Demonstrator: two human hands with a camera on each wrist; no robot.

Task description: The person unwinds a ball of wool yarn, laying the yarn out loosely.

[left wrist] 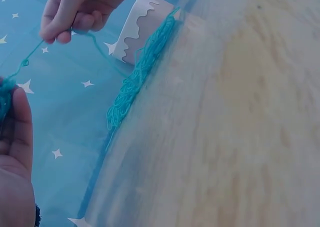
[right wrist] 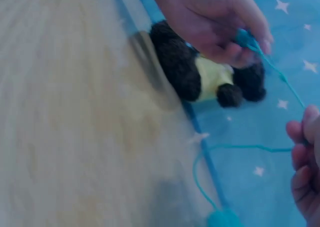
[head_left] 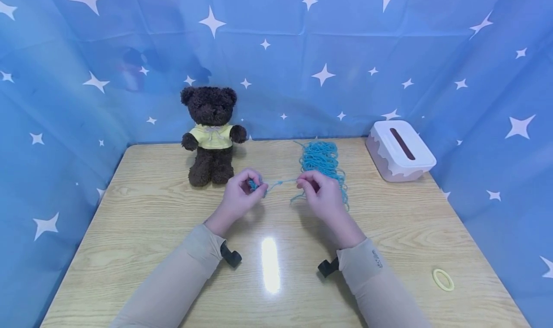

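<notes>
My left hand [head_left: 244, 193] holds a small bundle of teal yarn [head_left: 252, 185] between curled fingers and thumb, in front of the teddy bear. From it a strand [head_left: 280, 182] with a small knot runs across to my right hand [head_left: 321, 193], whose thumb and fingertips pinch it. Beyond the pinch, the strand trails down to a loose heap of teal yarn [head_left: 320, 157] laid in loops on the table, seen in the left wrist view as a long pile [left wrist: 140, 74]. In the right wrist view the bundle [right wrist: 245, 38] shows between the left thumb and fingers.
A dark brown teddy bear [head_left: 211, 140] in a yellow top stands at the back left of the wooden table [head_left: 151, 232]. At the back right is a white-topped tissue box [head_left: 402, 150]. A pale yellow ring [head_left: 443, 280] lies near the right edge. Blue starry cloth [head_left: 276, 68] hangs behind.
</notes>
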